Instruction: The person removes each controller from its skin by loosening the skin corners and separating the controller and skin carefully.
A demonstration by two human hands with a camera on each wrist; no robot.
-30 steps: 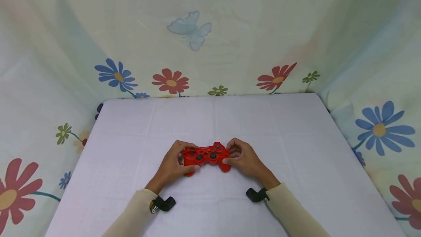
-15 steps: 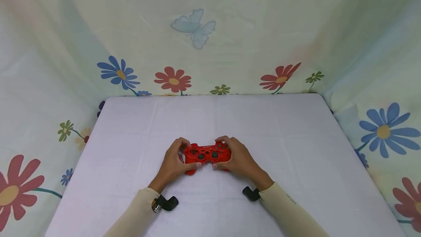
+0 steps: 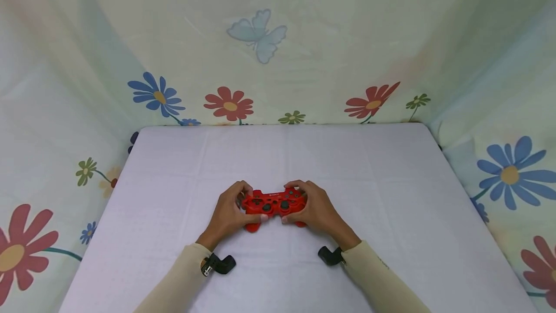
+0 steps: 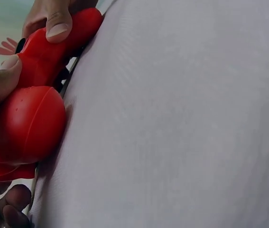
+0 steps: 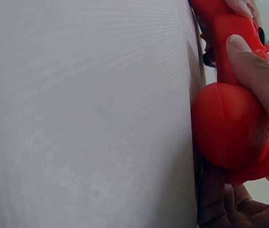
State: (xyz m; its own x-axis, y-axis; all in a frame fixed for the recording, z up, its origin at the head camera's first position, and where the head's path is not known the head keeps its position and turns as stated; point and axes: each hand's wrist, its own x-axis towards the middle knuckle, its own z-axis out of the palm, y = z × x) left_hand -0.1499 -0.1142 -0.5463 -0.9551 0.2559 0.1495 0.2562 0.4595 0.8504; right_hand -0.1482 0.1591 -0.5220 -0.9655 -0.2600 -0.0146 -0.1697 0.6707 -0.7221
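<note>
A red game controller [image 3: 274,202] with dark thumbsticks and a SONY mark lies face up between both hands, close over the white tabletop. My left hand [image 3: 229,211] grips its left end, thumb along the near edge and fingers curled over the far side. On the right end, my right hand [image 3: 316,209] holds it the same way. In the left wrist view the rounded red handle [image 4: 27,126] of the controller shows beside the thumb. The right wrist view shows the other handle [image 5: 231,126], with several fingers curled beneath it.
A white cloth [image 3: 278,158] covers the table. Hanging curtains [image 3: 321,37] printed with flowers and a butterfly enclose its back and sides. A black wrist camera [image 3: 223,264] sits at the left cuff, another black camera [image 3: 330,256] at the right.
The right hand has shifted left and closed more fully round the controller's right end, its thumb now along the near edge. The left hand keeps its grip, and the view has shifted slightly.
</note>
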